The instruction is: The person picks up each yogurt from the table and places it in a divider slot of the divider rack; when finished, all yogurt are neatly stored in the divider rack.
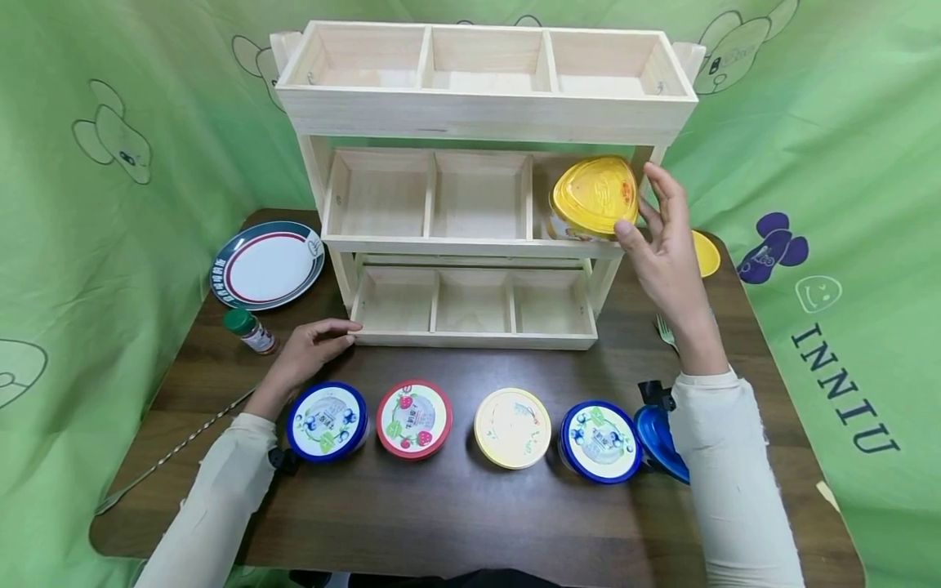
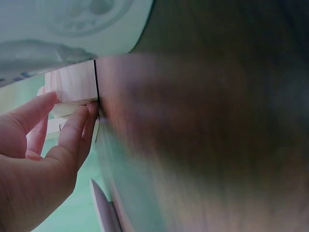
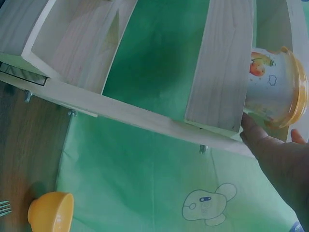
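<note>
A light wooden three-tier rack (image 1: 470,247) stands at the back. Its middle tier holds a tub with a yellow lid (image 1: 595,196) in the right compartment; fruit pictures mark the tub's white side (image 3: 265,72). My right hand (image 1: 672,261) is beside this tub, fingers spread, its thumb by the tier's front edge. Whether it touches the tub is hard to tell. At the bottom tier's left front corner, my left hand (image 1: 312,355) pinches the wood between thumb and fingers, also seen in the left wrist view as the left hand (image 2: 53,140).
Along the front stand a blue-lidded tub (image 1: 327,421), a red-lidded tub (image 1: 414,419), a cream-lidded tub (image 1: 512,428) and another blue-lidded tub (image 1: 601,442). Left are a plate (image 1: 268,265) and a green-capped jar (image 1: 250,330); right are a fork (image 1: 666,333), a blue item (image 1: 660,441) and a yellow bowl (image 3: 50,212).
</note>
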Demonstrator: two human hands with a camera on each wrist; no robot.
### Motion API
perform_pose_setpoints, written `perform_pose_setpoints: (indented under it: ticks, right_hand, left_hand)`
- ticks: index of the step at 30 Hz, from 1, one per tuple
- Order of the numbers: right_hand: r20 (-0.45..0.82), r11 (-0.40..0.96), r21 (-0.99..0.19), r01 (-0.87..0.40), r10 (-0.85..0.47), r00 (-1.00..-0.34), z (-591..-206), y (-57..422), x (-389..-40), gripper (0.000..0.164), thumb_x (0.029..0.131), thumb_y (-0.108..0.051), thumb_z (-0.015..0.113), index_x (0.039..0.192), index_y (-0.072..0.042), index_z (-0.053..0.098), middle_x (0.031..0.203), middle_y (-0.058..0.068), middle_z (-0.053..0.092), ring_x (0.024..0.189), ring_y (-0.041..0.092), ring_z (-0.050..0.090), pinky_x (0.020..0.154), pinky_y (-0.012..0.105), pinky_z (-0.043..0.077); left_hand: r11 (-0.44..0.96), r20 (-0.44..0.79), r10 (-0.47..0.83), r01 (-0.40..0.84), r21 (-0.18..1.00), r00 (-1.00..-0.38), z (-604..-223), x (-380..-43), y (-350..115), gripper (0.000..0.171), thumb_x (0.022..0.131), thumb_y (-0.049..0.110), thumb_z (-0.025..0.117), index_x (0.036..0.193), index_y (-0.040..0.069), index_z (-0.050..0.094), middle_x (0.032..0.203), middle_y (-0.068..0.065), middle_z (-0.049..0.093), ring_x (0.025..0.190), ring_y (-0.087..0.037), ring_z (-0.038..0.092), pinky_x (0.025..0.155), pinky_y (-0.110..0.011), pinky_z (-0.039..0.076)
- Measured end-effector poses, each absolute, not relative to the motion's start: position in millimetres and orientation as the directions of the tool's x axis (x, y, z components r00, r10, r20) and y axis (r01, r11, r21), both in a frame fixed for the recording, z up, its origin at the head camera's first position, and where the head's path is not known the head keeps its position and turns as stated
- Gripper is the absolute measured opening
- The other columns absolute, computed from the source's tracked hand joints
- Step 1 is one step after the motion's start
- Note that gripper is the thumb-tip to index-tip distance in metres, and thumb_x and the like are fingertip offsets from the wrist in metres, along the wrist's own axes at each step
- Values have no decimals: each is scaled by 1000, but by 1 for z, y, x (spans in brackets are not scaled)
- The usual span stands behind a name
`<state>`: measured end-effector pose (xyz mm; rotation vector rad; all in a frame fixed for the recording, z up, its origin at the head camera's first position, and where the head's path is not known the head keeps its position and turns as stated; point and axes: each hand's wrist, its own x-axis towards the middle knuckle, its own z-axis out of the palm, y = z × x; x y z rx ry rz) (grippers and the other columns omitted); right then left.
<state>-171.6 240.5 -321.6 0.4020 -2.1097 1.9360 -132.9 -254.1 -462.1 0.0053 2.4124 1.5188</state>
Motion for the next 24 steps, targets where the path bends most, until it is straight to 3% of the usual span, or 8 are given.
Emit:
perform_pose_setpoints:
  ticks: [3, 7, 14, 19, 24]
  right_hand:
    - [382, 76, -921, -382, -24, -924, -321, 242, -171, 95, 97, -43, 84, 169, -14, 29, 180, 6, 14, 162, 34, 27, 129, 45, 31]
    - [382, 63, -922, -383, -20, -924, -317, 243, -167, 92, 99, -41, 81, 170, -17, 28, 179, 6, 17, 161, 35, 29, 128, 44, 33]
    - [405, 106, -908, -405, -20, -914, -311, 252, -157, 90, 103, -40, 77, 172, -19, 25, 178, 10, 25, 158, 37, 35, 127, 45, 34]
    - [406, 96, -910, -403, 15, -914, -305, 263, -148, 84, 105, -34, 75, 172, -18, 26, 177, 11, 27, 158, 35, 35, 127, 42, 36]
    - [388, 178, -909, -377, 33, -921, -298, 276, -137, 76, 109, -31, 67, 172, -20, 26, 176, 12, 29, 160, 32, 33, 132, 41, 22]
  left_hand:
    - [441, -234, 163, -142, 886, -958, -462, -133, -254, 38, 112, 20, 65, 144, 1, 68, 150, -22, 63, 142, -36, 53, 111, -42, 45]
    - [438, -232, 165, -140, 888, -959, -461, -132, -254, 38, 111, 20, 66, 144, 1, 68, 149, -22, 63, 142, -35, 53, 110, -39, 45]
    - [434, -240, 160, -151, 888, -957, -462, -130, -257, 40, 112, 21, 65, 146, 1, 66, 153, -23, 60, 145, -39, 50, 118, -56, 42]
    - [447, -240, 157, -148, 882, -958, -463, -131, -258, 39, 112, 21, 65, 146, 1, 67, 152, -23, 60, 144, -38, 52, 117, -56, 43]
    - [445, -247, 156, -155, 882, -956, -461, -132, -256, 39, 112, 22, 65, 146, 2, 67, 152, -22, 61, 144, -39, 52, 117, -55, 43]
